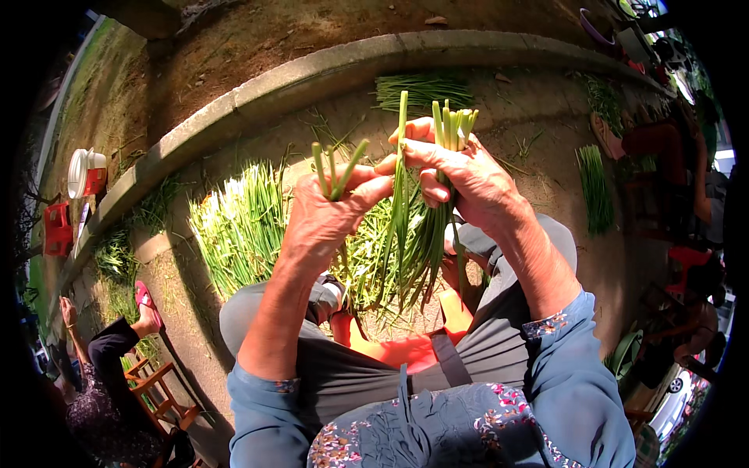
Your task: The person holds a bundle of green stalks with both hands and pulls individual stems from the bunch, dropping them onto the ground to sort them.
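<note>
My left hand (327, 213) is closed around a few short green stalks (350, 167), whose cut ends point up. In my right hand (483, 178) is a bundle of long green stalks (430, 228), pale ends upward and thin leaves hanging down. One single stalk (402, 120) stands apart from the bundle, pinched by fingertips where the two hands meet. Below lies a loose heap of leaf scraps (368, 263), between my feet. A thick pile of green stalks (237, 228) lies left of my left hand on the pavement.
A stone curb (327, 67) bends across the far side. Near it lies another stalk bundle (424, 92), with one more (595, 190) to the right. At left are a white bucket (79, 172), a red plastic stool (57, 228) and a seated person (111, 403). Other people sit at right.
</note>
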The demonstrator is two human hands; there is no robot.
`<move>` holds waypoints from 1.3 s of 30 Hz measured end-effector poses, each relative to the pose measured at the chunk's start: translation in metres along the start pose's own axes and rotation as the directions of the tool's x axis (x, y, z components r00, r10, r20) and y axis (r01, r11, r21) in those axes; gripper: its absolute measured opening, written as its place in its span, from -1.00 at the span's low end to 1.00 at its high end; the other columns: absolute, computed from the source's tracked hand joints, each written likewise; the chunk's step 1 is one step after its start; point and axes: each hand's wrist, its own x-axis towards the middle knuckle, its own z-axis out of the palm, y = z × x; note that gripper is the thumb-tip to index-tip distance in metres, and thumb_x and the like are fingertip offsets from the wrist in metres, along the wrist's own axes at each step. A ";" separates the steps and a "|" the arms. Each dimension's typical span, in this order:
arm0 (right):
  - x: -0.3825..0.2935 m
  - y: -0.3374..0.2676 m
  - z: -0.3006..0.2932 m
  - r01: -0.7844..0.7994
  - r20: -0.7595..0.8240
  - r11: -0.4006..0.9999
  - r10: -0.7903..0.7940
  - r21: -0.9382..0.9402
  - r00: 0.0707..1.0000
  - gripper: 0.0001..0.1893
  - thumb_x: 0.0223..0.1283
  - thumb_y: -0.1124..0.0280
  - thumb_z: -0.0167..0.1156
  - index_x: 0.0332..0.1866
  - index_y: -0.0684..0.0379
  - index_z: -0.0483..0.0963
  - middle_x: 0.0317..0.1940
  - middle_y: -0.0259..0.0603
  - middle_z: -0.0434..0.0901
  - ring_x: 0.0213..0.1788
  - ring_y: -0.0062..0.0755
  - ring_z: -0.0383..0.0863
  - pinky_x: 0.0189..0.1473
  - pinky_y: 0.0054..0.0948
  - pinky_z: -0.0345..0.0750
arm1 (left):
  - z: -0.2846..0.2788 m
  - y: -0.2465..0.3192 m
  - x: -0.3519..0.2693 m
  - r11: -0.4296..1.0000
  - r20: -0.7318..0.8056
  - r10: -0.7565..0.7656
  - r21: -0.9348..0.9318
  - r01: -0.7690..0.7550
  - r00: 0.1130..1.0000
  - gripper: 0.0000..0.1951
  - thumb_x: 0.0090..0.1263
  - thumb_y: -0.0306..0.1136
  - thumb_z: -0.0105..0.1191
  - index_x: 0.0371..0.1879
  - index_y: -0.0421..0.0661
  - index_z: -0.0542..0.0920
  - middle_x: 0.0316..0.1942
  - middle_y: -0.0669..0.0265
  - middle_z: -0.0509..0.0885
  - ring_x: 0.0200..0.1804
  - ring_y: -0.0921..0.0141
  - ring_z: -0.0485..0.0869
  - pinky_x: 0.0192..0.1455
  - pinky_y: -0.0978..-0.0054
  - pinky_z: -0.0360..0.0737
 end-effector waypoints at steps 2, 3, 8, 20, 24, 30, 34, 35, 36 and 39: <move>0.002 0.005 0.000 0.013 0.025 1.000 -0.012 -0.024 1.000 -0.71 0.14 0.32 0.19 -0.11 0.29 0.44 -0.38 -0.28 0.59 -0.64 -0.76 0.30 -0.59 -0.72 0.30 | 0.007 -0.002 -0.003 0.993 0.048 -0.006 -0.118 0.011 0.999 -0.66 0.17 -0.27 0.24 -0.10 -0.12 0.62 -0.67 0.57 0.44 -0.64 0.70 0.29 -0.60 0.71 0.18; 0.002 0.006 0.001 0.000 0.034 1.000 0.000 0.000 0.999 -0.72 0.15 0.31 0.19 -0.13 0.28 0.45 -0.38 -0.29 0.59 -0.64 -0.76 0.30 -0.59 -0.73 0.30 | 0.007 -0.002 -0.003 0.990 0.038 -0.034 -0.133 0.039 0.999 -0.68 0.17 -0.26 0.24 -0.13 -0.13 0.63 -0.67 0.57 0.44 -0.64 0.70 0.29 -0.61 0.71 0.18; 0.001 -0.001 0.001 0.039 0.061 0.999 -0.039 0.004 0.997 -0.74 0.19 0.23 0.15 -0.21 0.23 0.52 -0.39 -0.35 0.58 -0.64 -0.77 0.28 -0.58 -0.74 0.26 | 0.002 -0.003 -0.002 0.980 0.065 -0.084 -0.177 0.095 0.994 -0.79 0.17 -0.26 0.23 -0.41 -0.17 0.61 -0.66 0.57 0.44 -0.66 0.72 0.29 -0.63 0.75 0.15; 0.004 0.003 0.000 0.102 0.016 0.994 -0.101 -0.027 0.995 -0.68 0.23 0.21 0.10 -0.10 0.26 0.49 -0.36 -0.26 0.60 -0.64 -0.77 0.26 -0.59 -0.76 0.25 | 0.002 -0.003 -0.002 0.984 0.066 -0.094 -0.144 0.102 0.993 -0.79 0.14 -0.28 0.25 -0.46 -0.17 0.60 -0.69 0.52 0.47 -0.68 0.69 0.29 -0.63 0.71 0.15; 0.004 0.001 0.004 0.112 0.029 0.994 -0.112 -0.008 0.993 -0.71 0.24 0.20 0.08 -0.16 0.25 0.50 -0.40 -0.27 0.58 -0.62 -0.76 0.30 -0.55 -0.74 0.29 | 0.003 -0.003 -0.002 0.985 0.058 -0.098 -0.137 0.105 0.993 -0.78 0.12 -0.26 0.27 -0.46 -0.17 0.60 -0.68 0.51 0.47 -0.67 0.69 0.30 -0.62 0.71 0.16; 0.003 -0.004 -0.001 0.184 -0.013 0.983 -0.185 -0.020 0.983 -0.71 0.29 0.18 0.02 -0.37 0.20 0.44 -0.56 -0.38 0.48 -0.49 -0.70 0.43 -0.44 -0.65 0.38 | 0.003 0.000 0.001 0.978 0.071 -0.144 -0.140 0.153 0.987 -0.77 0.15 -0.32 0.23 -0.31 -0.18 0.59 -0.47 0.40 0.63 -0.53 0.67 0.39 -0.50 0.73 0.22; 0.006 0.003 0.004 0.193 0.046 0.980 -0.191 -0.041 0.980 -0.73 0.27 0.21 0.07 -0.43 0.19 0.41 -0.61 -0.41 0.44 -0.52 -0.71 0.42 -0.48 -0.64 0.37 | 0.002 -0.008 0.003 0.972 0.145 -0.172 -0.135 0.192 0.974 -0.77 0.17 -0.36 0.20 -0.24 -0.18 0.56 -0.41 0.37 0.62 -0.42 0.63 0.43 -0.36 0.69 0.28; 0.003 0.000 0.007 0.157 0.048 0.987 -0.155 -0.039 0.987 -0.78 0.19 0.26 0.17 -0.39 0.21 0.43 -0.63 -0.44 0.42 -0.58 -0.74 0.38 -0.55 -0.67 0.31 | 0.001 -0.010 0.003 0.973 0.177 -0.168 -0.129 0.192 0.970 -0.75 0.16 -0.36 0.20 -0.23 -0.19 0.56 -0.37 0.33 0.62 -0.34 0.57 0.52 -0.26 0.64 0.37; 0.002 0.000 0.009 0.149 0.067 0.983 -0.142 -0.112 0.988 -0.78 0.17 0.27 0.19 -0.33 0.21 0.42 -0.62 -0.44 0.40 -0.59 -0.74 0.35 -0.55 -0.68 0.29 | 0.004 -0.008 0.002 0.967 0.208 -0.157 -0.166 0.193 0.965 -0.78 0.18 -0.38 0.18 -0.24 -0.19 0.56 -0.37 0.33 0.61 -0.28 0.55 0.52 -0.17 0.61 0.39; 0.001 0.000 0.015 0.108 0.050 0.978 -0.101 -0.180 0.994 -0.74 0.11 0.31 0.25 -0.21 0.25 0.44 -0.65 -0.49 0.35 -0.64 -0.78 0.28 -0.58 -0.70 0.23 | 0.005 -0.010 0.001 0.978 0.301 -0.085 -0.159 0.138 0.950 -0.81 0.20 -0.39 0.15 -0.24 -0.17 0.57 -0.34 0.37 0.61 -0.24 0.54 0.51 -0.13 0.59 0.40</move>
